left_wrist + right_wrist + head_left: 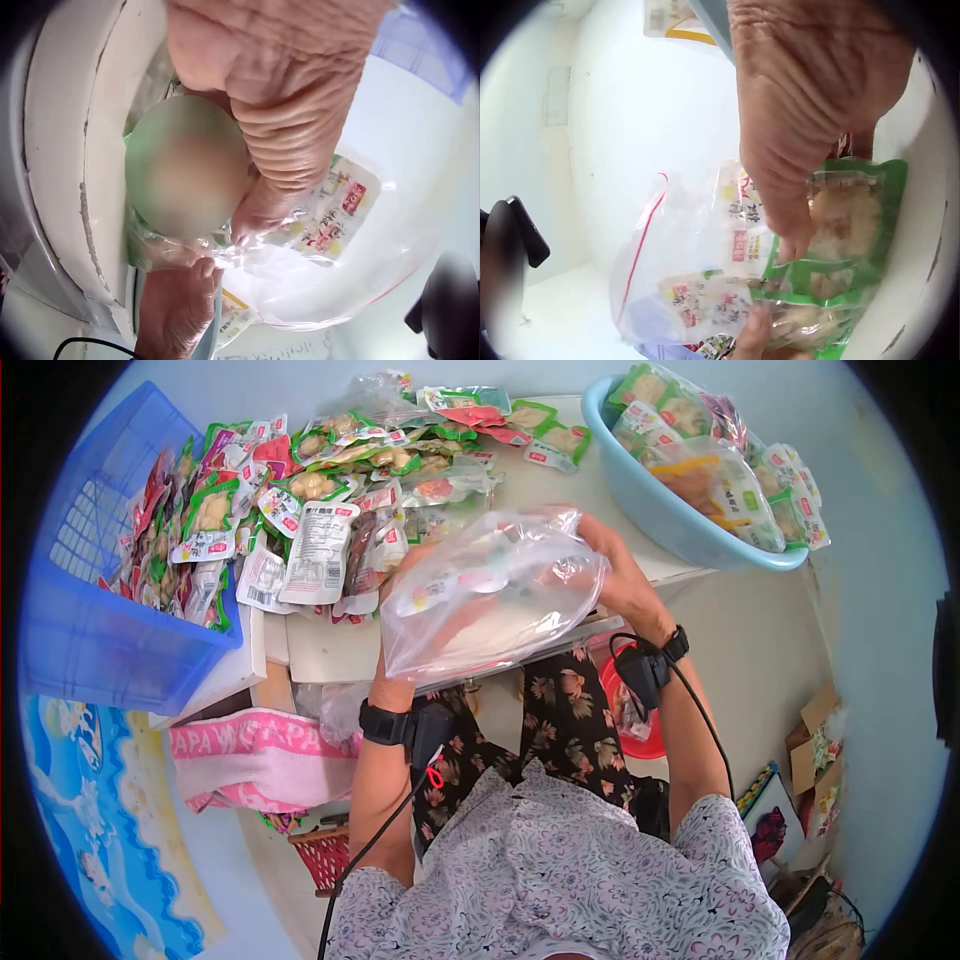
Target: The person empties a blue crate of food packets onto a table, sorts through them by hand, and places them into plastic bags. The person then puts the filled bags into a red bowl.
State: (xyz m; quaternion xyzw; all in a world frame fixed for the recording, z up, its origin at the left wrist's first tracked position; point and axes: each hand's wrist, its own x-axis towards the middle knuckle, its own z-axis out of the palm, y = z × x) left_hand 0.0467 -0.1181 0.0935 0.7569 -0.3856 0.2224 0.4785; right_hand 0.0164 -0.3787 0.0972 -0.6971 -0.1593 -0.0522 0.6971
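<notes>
Between both hands is a clear plastic bag (490, 615) with a red line along one edge, which shows in the right wrist view. My right hand (802, 142) pinches a green-edged snack packet (851, 217) with pale food inside, together with the bag. From the other side my left hand (281, 112) grips the bag and packets, its thumb beside a white-labelled packet (330, 217). More packets overlap the bag near the left thumb (754, 330) in the right wrist view. In the head view the bag covers most of the left fingers. A blurred oval hides part of the left wrist view.
A blue basket (120, 625) full of snack packets stands at the left. Many loose packets (320, 485) lie heaped on the white table (560, 485). A light-blue basin (640, 490) of packets is at the right. Below are a red basin (645, 740) and a pink towel (260, 760).
</notes>
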